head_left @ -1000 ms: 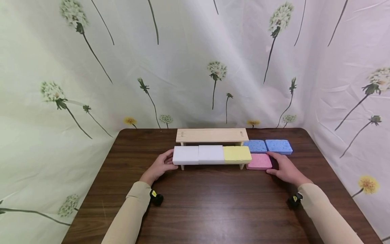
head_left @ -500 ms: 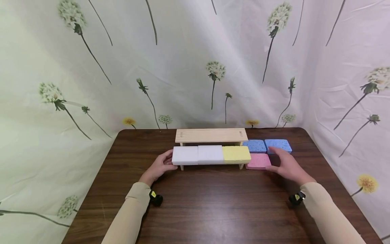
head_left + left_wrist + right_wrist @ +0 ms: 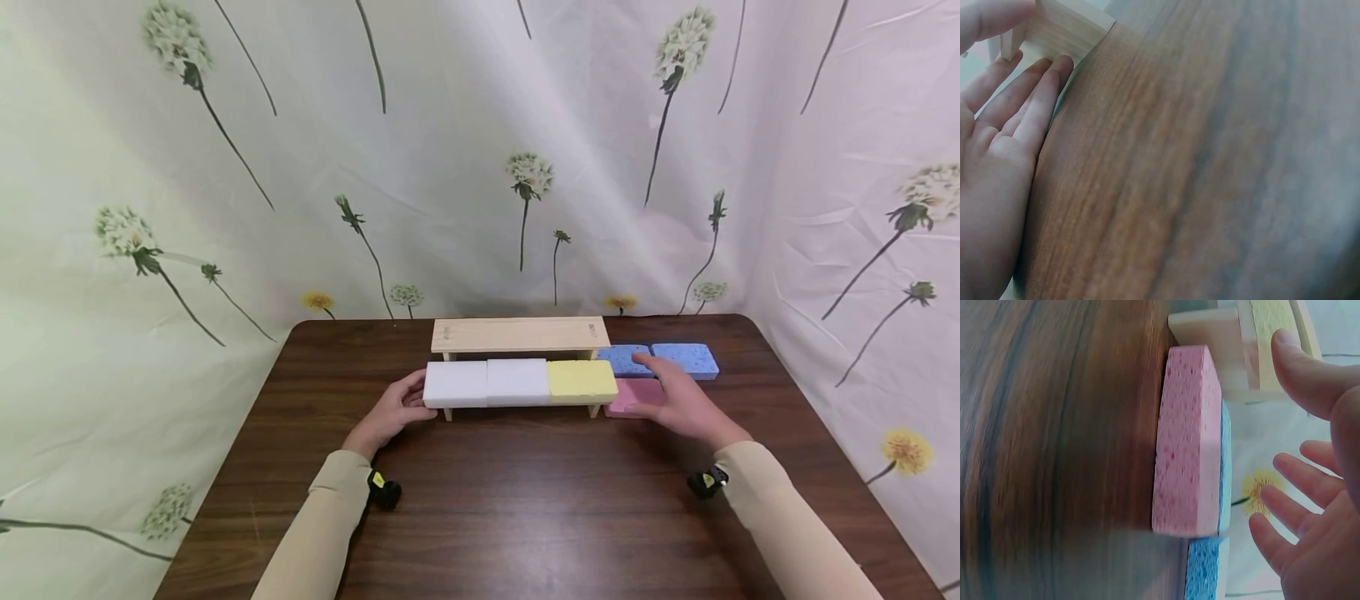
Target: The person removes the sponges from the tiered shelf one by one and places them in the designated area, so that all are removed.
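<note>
In the head view, my left hand (image 3: 392, 412) holds the left end of a small two-step wooden rack (image 3: 521, 335), thumb in front. The left wrist view shows my fingers beside a rack leg (image 3: 1015, 39). Two white foam-like blocks (image 3: 456, 383) and a yellow sponge (image 3: 582, 382) lie side by side along the lower step. My right hand (image 3: 692, 407), thumb and fingers apart, hovers over a pink sponge (image 3: 1182, 450) on the table right of the rack. The right wrist view shows nothing between its fingers.
Behind the pink sponge lie two blue sponges, one at the far right (image 3: 686, 360) and one partly behind the rack (image 3: 624, 359). The dark wooden table (image 3: 525, 508) meets a flowered cloth backdrop (image 3: 465, 167) at its back edge.
My right hand lifts away from the pink sponge's right edge, opens wider, then shifts left over the sponge. The left hand, rack and sponges stay where they were.
</note>
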`<move>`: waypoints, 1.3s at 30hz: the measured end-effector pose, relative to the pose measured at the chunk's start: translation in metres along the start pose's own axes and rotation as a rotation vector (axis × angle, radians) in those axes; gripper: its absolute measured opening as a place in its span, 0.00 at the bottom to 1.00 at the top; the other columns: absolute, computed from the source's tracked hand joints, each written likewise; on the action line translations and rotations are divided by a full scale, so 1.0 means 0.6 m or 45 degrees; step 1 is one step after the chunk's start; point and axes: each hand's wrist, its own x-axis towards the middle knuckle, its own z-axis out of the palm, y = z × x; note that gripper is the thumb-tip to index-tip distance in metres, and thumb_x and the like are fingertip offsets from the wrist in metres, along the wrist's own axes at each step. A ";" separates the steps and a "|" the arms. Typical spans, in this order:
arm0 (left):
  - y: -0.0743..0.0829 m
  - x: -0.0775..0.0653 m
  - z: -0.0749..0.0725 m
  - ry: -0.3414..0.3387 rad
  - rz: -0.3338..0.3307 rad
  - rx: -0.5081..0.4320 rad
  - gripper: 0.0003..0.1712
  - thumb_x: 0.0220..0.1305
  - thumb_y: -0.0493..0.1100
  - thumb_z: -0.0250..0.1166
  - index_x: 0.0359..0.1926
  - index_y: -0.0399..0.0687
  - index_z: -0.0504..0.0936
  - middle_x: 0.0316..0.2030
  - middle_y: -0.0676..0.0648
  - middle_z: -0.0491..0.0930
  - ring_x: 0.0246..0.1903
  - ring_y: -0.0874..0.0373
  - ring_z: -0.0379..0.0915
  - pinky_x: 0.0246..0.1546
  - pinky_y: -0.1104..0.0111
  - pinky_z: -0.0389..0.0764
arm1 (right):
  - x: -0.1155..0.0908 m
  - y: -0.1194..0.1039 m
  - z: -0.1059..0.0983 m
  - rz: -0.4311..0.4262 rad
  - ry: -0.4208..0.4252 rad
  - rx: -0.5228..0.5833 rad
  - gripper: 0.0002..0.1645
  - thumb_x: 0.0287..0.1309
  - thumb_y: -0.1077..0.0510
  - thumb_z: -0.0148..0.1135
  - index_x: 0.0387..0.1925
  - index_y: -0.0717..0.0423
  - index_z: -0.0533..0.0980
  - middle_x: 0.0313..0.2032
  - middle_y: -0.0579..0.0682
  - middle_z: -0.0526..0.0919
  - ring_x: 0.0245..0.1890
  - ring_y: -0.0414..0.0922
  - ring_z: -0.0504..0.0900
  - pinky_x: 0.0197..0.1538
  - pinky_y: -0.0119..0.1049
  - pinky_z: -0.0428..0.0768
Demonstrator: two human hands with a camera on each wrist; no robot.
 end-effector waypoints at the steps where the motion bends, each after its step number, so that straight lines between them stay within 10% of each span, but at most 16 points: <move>1: 0.001 0.000 0.000 0.002 -0.001 -0.001 0.46 0.60 0.26 0.72 0.77 0.27 0.61 0.68 0.25 0.69 0.62 0.51 0.74 0.61 0.75 0.77 | 0.002 -0.002 0.002 -0.006 -0.004 0.005 0.57 0.58 0.44 0.79 0.78 0.62 0.61 0.75 0.64 0.67 0.76 0.66 0.61 0.73 0.71 0.61; 39: -0.001 0.001 0.000 -0.004 -0.013 -0.018 0.47 0.60 0.25 0.72 0.77 0.28 0.60 0.70 0.25 0.68 0.65 0.43 0.72 0.60 0.75 0.77 | 0.040 -0.046 0.035 -0.083 -0.071 0.119 0.53 0.59 0.48 0.79 0.77 0.63 0.63 0.71 0.65 0.71 0.63 0.59 0.79 0.63 0.58 0.81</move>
